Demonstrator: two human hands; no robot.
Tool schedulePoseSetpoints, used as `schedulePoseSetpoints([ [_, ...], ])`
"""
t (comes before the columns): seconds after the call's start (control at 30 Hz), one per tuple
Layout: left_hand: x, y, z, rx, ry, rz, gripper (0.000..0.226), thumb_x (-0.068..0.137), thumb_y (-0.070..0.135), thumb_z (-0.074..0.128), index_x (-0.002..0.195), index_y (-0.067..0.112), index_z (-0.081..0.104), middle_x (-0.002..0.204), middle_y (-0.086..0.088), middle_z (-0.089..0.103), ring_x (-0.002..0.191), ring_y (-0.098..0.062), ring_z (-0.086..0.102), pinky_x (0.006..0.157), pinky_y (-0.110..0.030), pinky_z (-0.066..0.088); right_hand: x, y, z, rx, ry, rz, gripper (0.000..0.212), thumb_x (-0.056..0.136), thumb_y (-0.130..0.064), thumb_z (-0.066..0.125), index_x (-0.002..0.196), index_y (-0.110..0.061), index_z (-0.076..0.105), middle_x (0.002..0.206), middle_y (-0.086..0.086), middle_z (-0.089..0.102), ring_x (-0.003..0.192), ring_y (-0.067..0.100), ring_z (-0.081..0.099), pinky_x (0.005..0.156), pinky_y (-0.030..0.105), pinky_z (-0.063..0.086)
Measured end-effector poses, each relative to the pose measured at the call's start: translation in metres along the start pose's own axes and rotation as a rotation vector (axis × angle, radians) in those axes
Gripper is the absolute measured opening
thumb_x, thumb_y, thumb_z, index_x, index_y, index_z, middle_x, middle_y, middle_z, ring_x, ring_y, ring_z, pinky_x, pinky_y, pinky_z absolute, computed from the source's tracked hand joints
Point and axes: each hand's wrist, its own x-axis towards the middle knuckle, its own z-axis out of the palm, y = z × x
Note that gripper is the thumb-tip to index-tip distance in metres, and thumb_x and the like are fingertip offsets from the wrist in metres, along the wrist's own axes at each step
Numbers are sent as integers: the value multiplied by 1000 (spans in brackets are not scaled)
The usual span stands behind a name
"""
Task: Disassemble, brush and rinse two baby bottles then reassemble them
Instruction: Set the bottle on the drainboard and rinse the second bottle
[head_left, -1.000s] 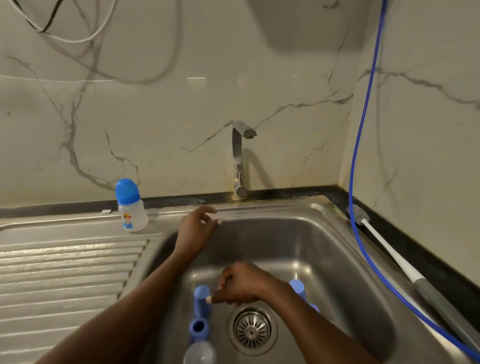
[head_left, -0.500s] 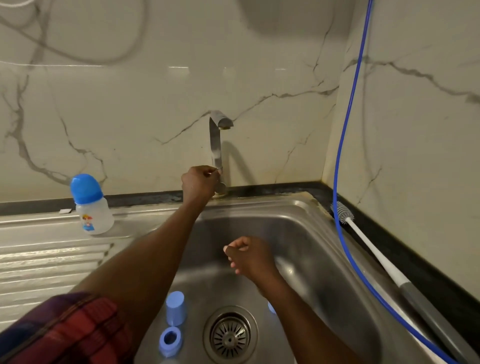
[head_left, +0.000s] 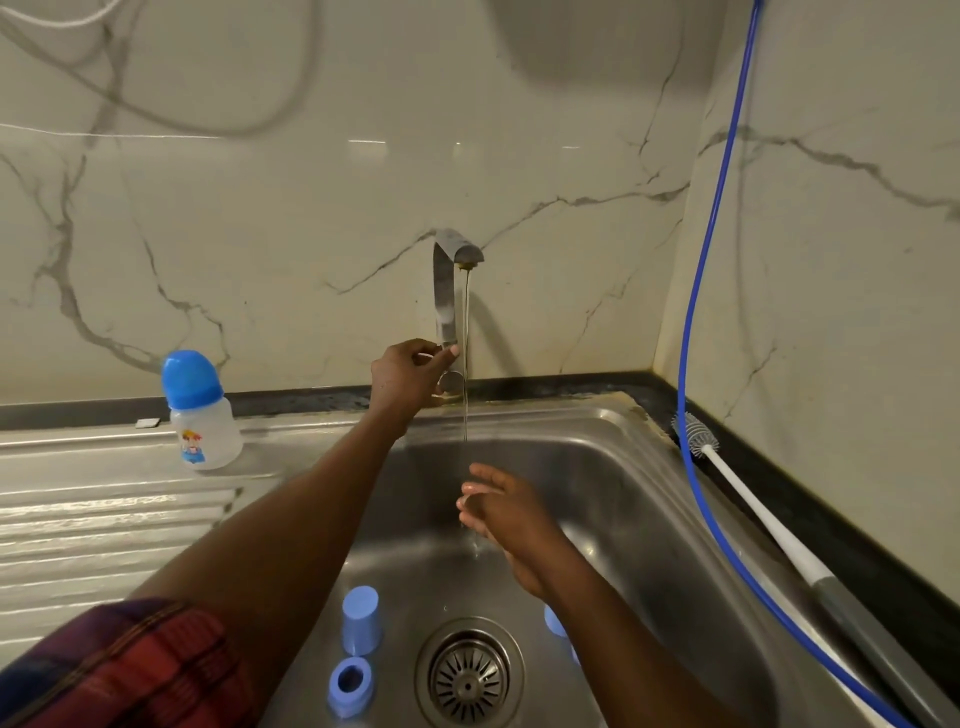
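Observation:
An assembled baby bottle (head_left: 203, 415) with a blue cap stands on the drainboard at the back left. In the steel sink (head_left: 613, 467) a blue cap (head_left: 360, 627) stands upright beside a blue screw ring (head_left: 350, 686), left of the drain (head_left: 469, 674). Another blue part (head_left: 554, 622) shows partly behind my right forearm. My left hand (head_left: 410, 374) pinches the tap handle at the base of the faucet (head_left: 448, 291). A thin stream of water falls onto my right hand (head_left: 506, 512), whose fingers are spread and relaxed, holding nothing.
A long bottle brush (head_left: 748, 499) with a white and grey handle lies along the black counter edge on the right. A blue hose (head_left: 701, 291) hangs down the right wall and runs beside the sink rim. Marble walls close in behind and to the right.
My left hand rose from the sink rim to the tap handle and water started running. My right hand left the blue cap on the sink floor and lifted under the stream, fingers uncurling.

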Motion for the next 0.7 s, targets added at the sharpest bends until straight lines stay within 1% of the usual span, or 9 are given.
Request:
schedulePoseSetpoints([
  [0.1, -1, 9, 0, 18, -27, -25, 46, 86, 42, 71, 117, 9, 64, 105, -12, 70, 81, -25, 73, 69, -43, 63, 0, -1, -1, -40, 7, 6, 48, 93, 3, 55, 139, -9, 47, 129, 10, 56, 103, 16, 58, 83, 21, 52],
  [0.2, -12, 13, 0, 56, 4, -47, 51, 85, 44, 72, 123, 13, 55, 106, -10, 66, 82, -25, 71, 67, -45, 62, 10, 5, -4, -117, 72, 28, 45, 90, -1, 58, 134, -10, 54, 110, 5, 64, 97, 18, 63, 97, 33, 51],
  [0.3, -37, 9, -19, 408, -21, 72, 44, 84, 40, 75, 110, 13, 53, 100, -7, 62, 82, -23, 65, 69, -42, 60, 17, 7, -4, -355, 119, 11, 43, 78, -18, 62, 121, -15, 65, 117, 12, 69, 99, 17, 59, 104, 42, 47],
  [0.33, -52, 8, -30, 565, -156, 105, 39, 83, 39, 75, 105, 13, 55, 95, -8, 64, 78, -23, 65, 66, -37, 58, 17, 10, -2, -439, 115, 8, 36, 77, -19, 61, 112, -19, 69, 116, 11, 69, 98, 18, 58, 105, 43, 46],
  [0.4, -90, 12, -49, 827, -602, 35, 35, 85, 43, 73, 101, 14, 60, 89, -10, 70, 69, -23, 69, 59, -31, 57, 13, 11, 4, -537, 103, -4, 13, 79, -18, 62, 84, -28, 67, 100, 5, 68, 99, 25, 63, 101, 45, 49],
  [0.47, -132, 17, -60, 1031, -991, -148, 37, 84, 51, 71, 103, 20, 60, 99, -9, 71, 72, -20, 69, 60, -29, 58, 7, 10, 8, -560, 84, -22, 12, 80, -17, 64, 79, -30, 62, 94, 1, 65, 103, 30, 66, 96, 46, 52],
  [0.5, -152, 17, -63, 1124, -1108, -207, 40, 82, 56, 70, 104, 24, 60, 102, -7, 70, 74, -18, 68, 60, -29, 57, 4, 10, 10, -563, 74, -19, 12, 79, -18, 65, 82, -30, 62, 96, 2, 66, 103, 30, 65, 93, 47, 54],
  [0.63, -203, 8, -74, 1323, -1235, -162, 58, 71, 66, 74, 113, 28, 58, 112, -4, 66, 98, -24, 68, 71, -37, 60, -4, 4, 10, -573, 57, -24, 10, 79, -22, 65, 80, -32, 63, 98, 0, 65, 102, 26, 64, 91, 46, 55],
  [0.7, -211, 4, -78, 1380, -1237, -126, 63, 73, 62, 76, 119, 26, 54, 118, -4, 62, 101, -27, 67, 63, -31, 56, -6, 2, 10, -574, 62, -40, 11, 80, -21, 64, 82, -32, 64, 101, 2, 67, 102, 25, 64, 91, 45, 55],
])
